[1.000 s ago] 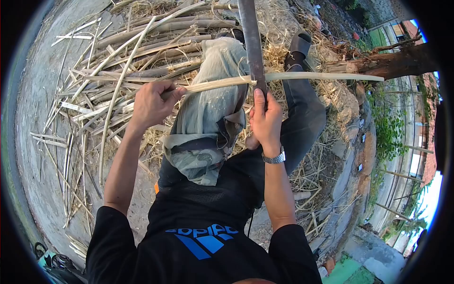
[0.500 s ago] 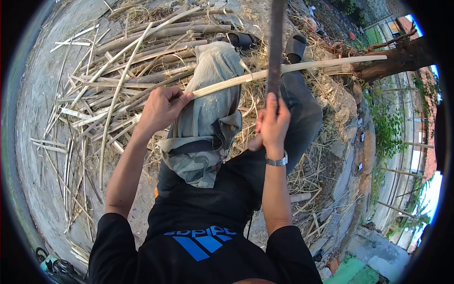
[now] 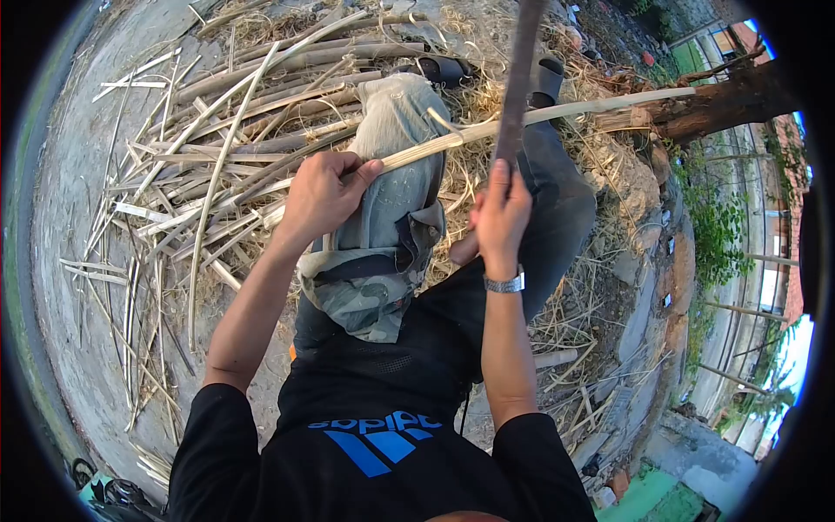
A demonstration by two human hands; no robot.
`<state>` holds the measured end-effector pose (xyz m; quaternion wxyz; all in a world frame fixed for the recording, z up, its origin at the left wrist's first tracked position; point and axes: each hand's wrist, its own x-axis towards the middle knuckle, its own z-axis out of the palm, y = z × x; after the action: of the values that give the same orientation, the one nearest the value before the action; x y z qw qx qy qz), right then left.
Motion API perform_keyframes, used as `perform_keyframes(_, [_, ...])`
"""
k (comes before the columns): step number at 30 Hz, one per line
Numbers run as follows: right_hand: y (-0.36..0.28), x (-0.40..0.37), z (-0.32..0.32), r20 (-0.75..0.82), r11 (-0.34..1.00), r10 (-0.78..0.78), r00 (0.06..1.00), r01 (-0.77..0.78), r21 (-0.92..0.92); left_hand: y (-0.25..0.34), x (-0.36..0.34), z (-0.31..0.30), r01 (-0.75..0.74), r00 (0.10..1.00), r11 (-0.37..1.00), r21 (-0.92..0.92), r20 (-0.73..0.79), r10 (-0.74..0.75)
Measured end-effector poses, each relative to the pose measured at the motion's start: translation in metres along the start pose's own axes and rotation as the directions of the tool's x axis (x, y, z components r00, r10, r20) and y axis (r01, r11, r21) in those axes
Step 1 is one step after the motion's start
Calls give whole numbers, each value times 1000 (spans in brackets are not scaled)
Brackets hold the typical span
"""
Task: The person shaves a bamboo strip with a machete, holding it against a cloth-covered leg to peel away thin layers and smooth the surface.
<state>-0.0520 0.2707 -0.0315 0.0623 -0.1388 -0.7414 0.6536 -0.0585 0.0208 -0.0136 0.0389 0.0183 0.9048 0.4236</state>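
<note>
My left hand [image 3: 329, 196] is closed on one end of a long pale bamboo strip [image 3: 583, 107], its thumb pressed along the top. The strip slants up to the right across my lap, and a thin shaving [image 3: 442, 122] curls off it. My right hand [image 3: 502, 222] grips the wooden handle of a long dark machete [image 3: 524, 65]. The blade points away from me and crosses the strip just beyond my right fingers. Beneath the strip, a worn grey cloth with camouflage patches [image 3: 396, 113] covers my left leg.
Many split bamboo pieces [image 3: 217, 157] lie piled on the concrete ground [image 3: 70, 209] to the left. Shavings [image 3: 557, 313] litter the ground around my legs. A thick tree trunk [image 3: 739, 100] stands at the far right, beyond stones [image 3: 639, 217].
My left hand has moved right and the strip's far end has shifted slightly left and up, so it slants more. The machete blade has tilted to the right.
</note>
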Motion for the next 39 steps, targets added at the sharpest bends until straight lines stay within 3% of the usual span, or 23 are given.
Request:
perform_keyframes(1, [6, -10, 15, 99, 984, -50, 994, 67, -168, 4, 2, 3, -28, 999, 999, 29, -43, 29])
perform_keyframes(3, [1, -29, 30, 277, 997, 75, 958, -74, -13, 11, -1, -4, 17, 999, 994, 107, -30, -14])
perform_keyframes(5, [-21, -31, 19, 462, 816, 338, 820, -500, 290, 6, -6, -17, 48, 997, 998, -37, 58, -45])
perform_keyframes(6, [-24, -33, 12, 524, 745, 294, 800, -535, 398, 6, -8, -21, 103, 991, 989, -110, 93, -93])
perform_keyframes(7, [-28, -33, 5, 557, 695, 238, 796, -540, 475, 1, -11, -23, 104, 991, 990, -99, 95, -95])
perform_keyframes(9, [-44, -39, -6, 425, 749, 149, 893, -382, 541, -12, -5, -26, 55, 994, 931, -360, -66, -85])
perform_keyframes(11, [-50, -42, -12, 312, 761, 77, 947, -258, 595, 1, -1, -39, -101, 962, 872, -479, -270, -36])
perform_keyframes(13, [-57, -45, -14, 195, 920, -194, 961, 110, 376, 23, 9, -54, -342, 894, 733, -587, -444, 62])
perform_keyframes(15, [-72, -53, -16, 194, 925, -180, 964, 98, 368, 48, 11, -73, -507, 800, 691, -515, -579, 156])
perform_keyframes(19, [-85, -59, 8, 93, 861, -326, 941, 255, 440, 91, 8, -62, -487, 846, 648, -586, -501, 183])
perform_keyframes(21, [-98, -58, 9, 145, 898, -440, 886, 430, 95, 100, 4, -23, -492, 860, 581, -648, -465, 210])
perform_keyframes(22, [-90, -49, 13, 59, 791, -608, 792, 610, -41, 96, 1, -3, -499, 856, 538, -679, -484, 183])
perform_keyframes(25, [-70, -40, 1, 63, 756, -606, 793, 598, -267, 76, -17, 45, -465, 882, 406, -786, -451, 136])
perform_keyframes(27, [-53, -34, -10, 23, 734, -636, 771, 614, -291, 60, -30, 69, -370, 927, 369, -853, -364, 89])
perform_keyframes(29, [-40, -35, -29, 166, 864, -309, 936, 349, -363, 50, -41, 84, -294, 956, 366, -883, -267, 123])
perform_keyframes(30, [-31, -29, -35, 195, 805, -384, 903, 431, -408, 53, -47, 85, -192, 981, 389, -901, -181, 64])
perform_keyframes(32, [-20, -23, -48, 210, 830, -296, 932, 360, -427, 58, -60, 78, -83, 996, 404, -911, -90, 3])
perform_keyframes(33, [-16, -19, -54, 223, 848, -213, 951, 293, -441, 62, -71, 58, 109, 990, 465, -878, 136, 24])
perform_keyframes(34, [-1, -12, -58, 194, 813, -319, 928, 372, -448, 58, -81, 37, 290, 935, 526, -799, 354, 23])
perform_keyframes(36, [1, -3, -68, 214, 837, -281, 936, 348, -423, 23, -90, -23, -56, 939, 815, -577, 247, 239])
perform_keyframes(37, [0, 0, -71, 224, 859, -253, 941, 325, -396, 14, -81, -36, -392, 917, 859, -328, -210, 338])
perform_keyframes(38, [0, 4, -72, 214, 871, -291, 933, 350, -345, -7, -70, -71, -408, 829, 901, 146, -354, 433])
perform_keyframes(39, [-4, 10, -73, 201, 860, -310, 929, 364, -356, -23, -49, -99, -412, 710, 812, 414, -413, 571])
